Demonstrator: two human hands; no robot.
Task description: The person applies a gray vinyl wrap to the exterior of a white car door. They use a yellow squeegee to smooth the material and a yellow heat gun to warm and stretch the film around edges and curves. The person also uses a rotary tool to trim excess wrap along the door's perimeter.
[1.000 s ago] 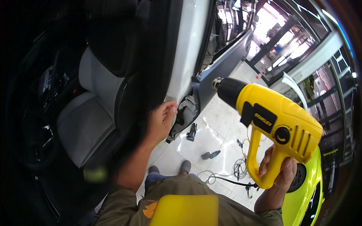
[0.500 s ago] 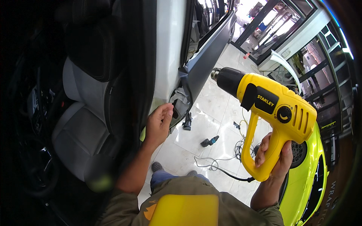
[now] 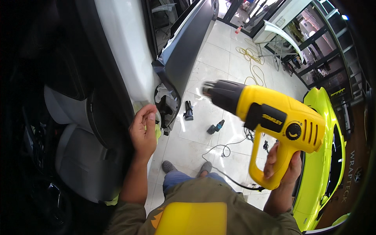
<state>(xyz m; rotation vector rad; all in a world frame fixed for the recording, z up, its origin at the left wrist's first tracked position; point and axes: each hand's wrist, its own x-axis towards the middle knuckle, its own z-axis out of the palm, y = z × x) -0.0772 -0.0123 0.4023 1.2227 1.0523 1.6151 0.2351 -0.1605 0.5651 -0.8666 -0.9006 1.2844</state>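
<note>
My right hand (image 3: pixel 288 166) is wrapped round the handle of a yellow and black heat gun (image 3: pixel 280 113). Its metal nozzle points left toward the car, and a dark cord trails from the handle's base. My left hand (image 3: pixel 144 129) is held up against the white car body (image 3: pixel 125 58), thumb and fingers pressed together; whatever they may pinch is too small to make out. Pale yellow-green material (image 3: pixel 158 133) shows just beside that hand. To its right, crumpled film edges hang at the end of the dark grey car panel (image 3: pixel 184 51).
A grey and black car seat (image 3: pixel 78 156) is on the left. Two dark tools, one a cordless drill-like tool (image 3: pixel 215 127), lie on the tiled floor (image 3: pixel 211 70) with loose cables. A bright yellow-green car (image 3: pixel 319 164) stands on the right. A white curved panel (image 3: pixel 284 35) rests on a stand behind.
The view has shifted, so the car body and panel now sit further left and tilted. My left hand stays by the car body with it; the heat gun stays raised, moved slightly left and down.
</note>
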